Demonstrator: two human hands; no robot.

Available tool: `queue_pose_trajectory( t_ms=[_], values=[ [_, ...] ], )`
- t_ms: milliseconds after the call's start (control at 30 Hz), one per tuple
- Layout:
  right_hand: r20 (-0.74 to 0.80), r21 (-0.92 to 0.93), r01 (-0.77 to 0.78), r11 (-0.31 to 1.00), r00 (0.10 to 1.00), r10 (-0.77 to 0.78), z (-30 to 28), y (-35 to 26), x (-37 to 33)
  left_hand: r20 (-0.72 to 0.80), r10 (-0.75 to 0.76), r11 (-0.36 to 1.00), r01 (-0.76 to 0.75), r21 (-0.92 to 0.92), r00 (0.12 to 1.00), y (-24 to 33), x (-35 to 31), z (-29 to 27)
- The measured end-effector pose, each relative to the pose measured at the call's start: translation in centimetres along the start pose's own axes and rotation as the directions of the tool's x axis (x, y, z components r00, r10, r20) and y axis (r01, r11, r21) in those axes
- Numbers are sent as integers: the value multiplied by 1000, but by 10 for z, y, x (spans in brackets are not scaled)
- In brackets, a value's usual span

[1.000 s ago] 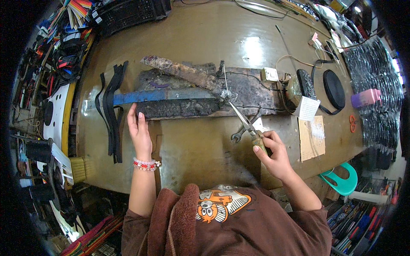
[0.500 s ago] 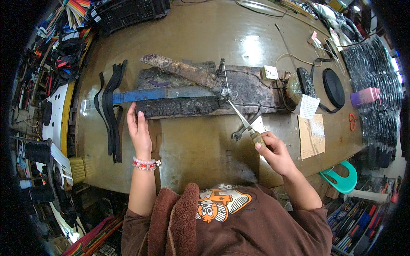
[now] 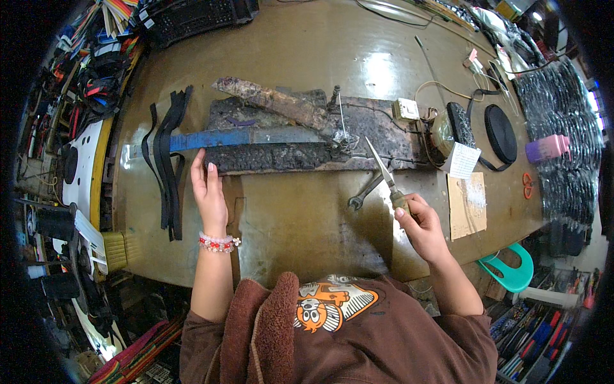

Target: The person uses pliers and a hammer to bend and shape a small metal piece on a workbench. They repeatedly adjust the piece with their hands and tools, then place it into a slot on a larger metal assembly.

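My right hand [image 3: 422, 227] is closed round the tan handle of a pointed knife [image 3: 385, 171]. Its blade points up and left, with the tip over the dark, grimy board [image 3: 268, 160], apart from the wire-wrapped post [image 3: 343, 142]. My left hand [image 3: 210, 192] lies with straight fingers at the board's near left corner, fingertips close to a blue and grey ruler-like strip [image 3: 217, 139]; whether they touch it I cannot tell. The strip runs along the board to the post. Black straps [image 3: 171, 169] lie across its left end. Below the board is a wrench [image 3: 364, 192].
On the right are a white switch box [image 3: 405, 109] with wires, a roll of black webbing [image 3: 500, 133], a brown card [image 3: 467, 205] and orange scissors [image 3: 527, 185]. A rough bar [image 3: 272, 102] lies slantwise on the board. At the back left stands a black crate [image 3: 192, 20].
My right hand has moved right with the knife, and its tip has come away from the wire-wrapped post. My left hand has stayed almost where it was.
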State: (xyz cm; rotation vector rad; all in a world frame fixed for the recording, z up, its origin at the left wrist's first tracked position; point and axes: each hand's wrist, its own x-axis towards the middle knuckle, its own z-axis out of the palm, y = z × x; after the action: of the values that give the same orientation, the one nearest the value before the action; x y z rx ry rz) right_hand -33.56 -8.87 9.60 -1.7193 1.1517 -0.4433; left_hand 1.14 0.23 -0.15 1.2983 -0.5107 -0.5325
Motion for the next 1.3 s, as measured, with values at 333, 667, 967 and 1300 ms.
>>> queue_pose_trajectory(
  t_ms=[333,667,967,1300],
  values=[
    [-15,-279,171,945,983,-183,2,-5,-1,-14,-10,1000,10,-26,1000,1,0,1],
    [-15,-414,191,890,976,-216,3,-16,-1,-8,-20,1000,19,-21,1000,3,-1,3],
    [150,-371,123,920,986,-72,-23,-38,8,-3,1,1000,-1,-29,1000,2,-1,1],
    [130,-438,149,887,986,-101,-12,-26,-1,-1,-5,1000,5,-22,1000,-5,0,-4]
  ],
)
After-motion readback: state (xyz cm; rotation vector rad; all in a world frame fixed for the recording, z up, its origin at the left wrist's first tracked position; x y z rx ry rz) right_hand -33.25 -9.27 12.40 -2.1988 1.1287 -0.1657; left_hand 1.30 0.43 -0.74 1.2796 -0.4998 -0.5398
